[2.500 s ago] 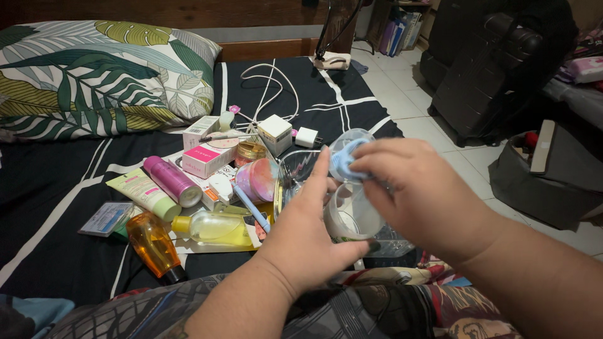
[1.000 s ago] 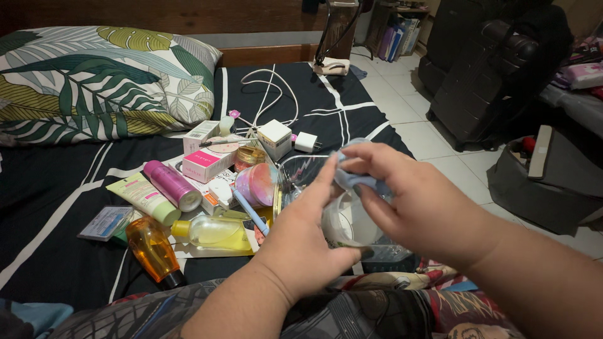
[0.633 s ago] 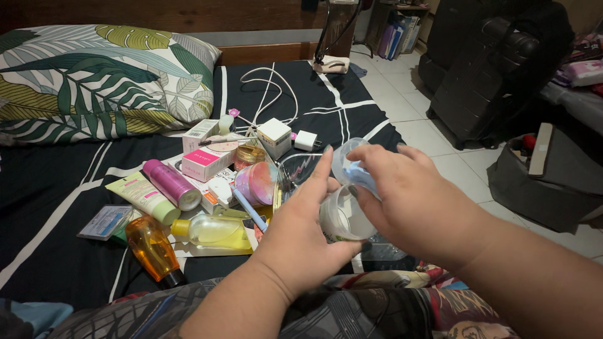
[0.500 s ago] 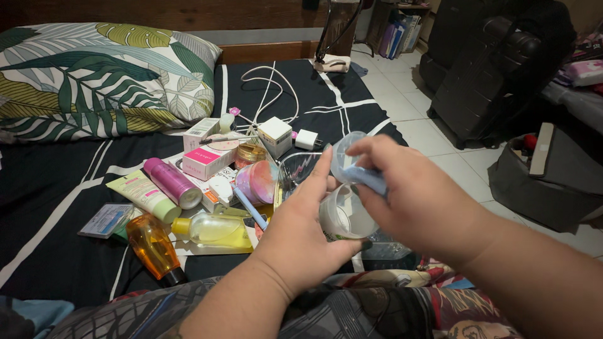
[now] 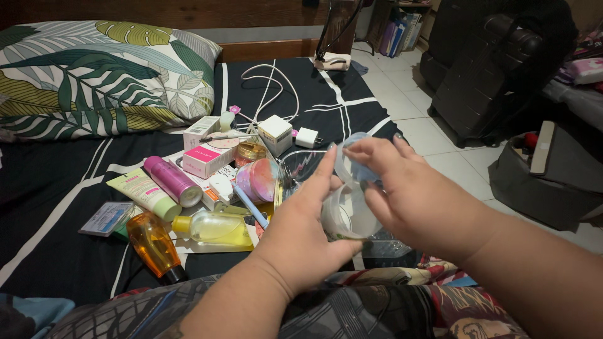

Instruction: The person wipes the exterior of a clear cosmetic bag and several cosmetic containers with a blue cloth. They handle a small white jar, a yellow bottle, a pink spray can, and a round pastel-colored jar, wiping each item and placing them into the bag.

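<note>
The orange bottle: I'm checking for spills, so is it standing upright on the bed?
No, the orange bottle lies on its side on the black bedsheet, beside the yellow bottle.

both forearms bare, no sleeves; dark patterned shorts (image 5: 352, 314) (grey, with red and blue patches) cover the lap.
</note>
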